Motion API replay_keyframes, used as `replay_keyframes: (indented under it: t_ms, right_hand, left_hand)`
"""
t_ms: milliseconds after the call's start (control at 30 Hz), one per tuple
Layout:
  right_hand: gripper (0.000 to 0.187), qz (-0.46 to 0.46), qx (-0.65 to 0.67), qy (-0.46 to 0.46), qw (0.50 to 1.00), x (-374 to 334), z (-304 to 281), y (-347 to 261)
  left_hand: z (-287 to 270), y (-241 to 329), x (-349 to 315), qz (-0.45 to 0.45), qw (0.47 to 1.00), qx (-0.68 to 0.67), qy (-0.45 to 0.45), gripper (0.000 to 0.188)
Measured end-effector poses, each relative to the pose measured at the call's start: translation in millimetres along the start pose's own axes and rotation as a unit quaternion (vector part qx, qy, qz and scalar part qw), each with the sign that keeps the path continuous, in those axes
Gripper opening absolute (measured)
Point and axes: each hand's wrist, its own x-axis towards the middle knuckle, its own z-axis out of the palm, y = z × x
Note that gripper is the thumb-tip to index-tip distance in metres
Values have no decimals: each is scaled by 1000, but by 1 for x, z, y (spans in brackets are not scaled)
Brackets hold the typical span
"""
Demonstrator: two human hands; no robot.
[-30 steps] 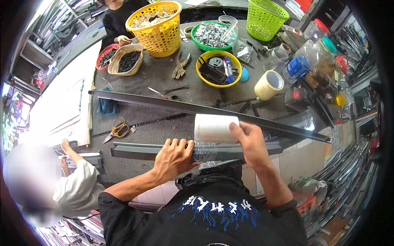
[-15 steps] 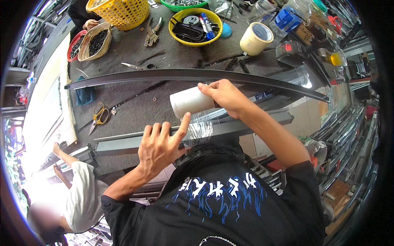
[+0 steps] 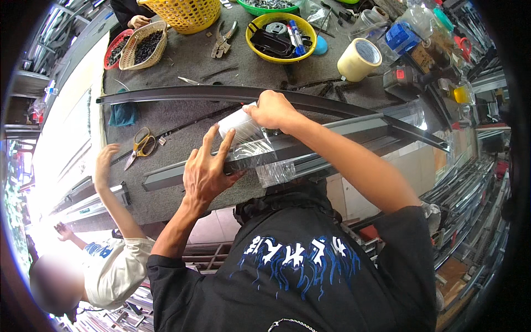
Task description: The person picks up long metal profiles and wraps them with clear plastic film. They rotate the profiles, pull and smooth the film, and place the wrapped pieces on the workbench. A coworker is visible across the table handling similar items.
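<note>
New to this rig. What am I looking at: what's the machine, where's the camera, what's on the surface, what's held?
No machine: these are a person's two bare hands. The view is from the left of two fisheye cameras on their head, looking down, so straight edges bend.

The right hand grips a white roll; clear film runs from it over dark bars. The left hand is open, fingertips by the roll's other end; contact is hard to tell.

On the grey table lie a long bar, scissors, pliers, a yellow tub and a tape roll. The white sleeve at lower left is another person's.
</note>
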Motion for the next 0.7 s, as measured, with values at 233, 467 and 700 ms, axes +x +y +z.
replay_keyframes:
  t_ms: [233, 467, 700]
  right_hand:
    - [55, 14, -23, 55, 998, -8, 2, 0]
    - [32, -228, -37, 171, 958, -114, -52, -5]
    - [24, -172, 53, 14, 984, -146, -4, 59]
  left_hand:
    - [2, 2, 7, 2, 995, -31, -96, 113]
    - [-10, -4, 20, -24, 987, -107, -114, 110]
    - [-16, -10, 41, -64, 977, -191, -71, 104]
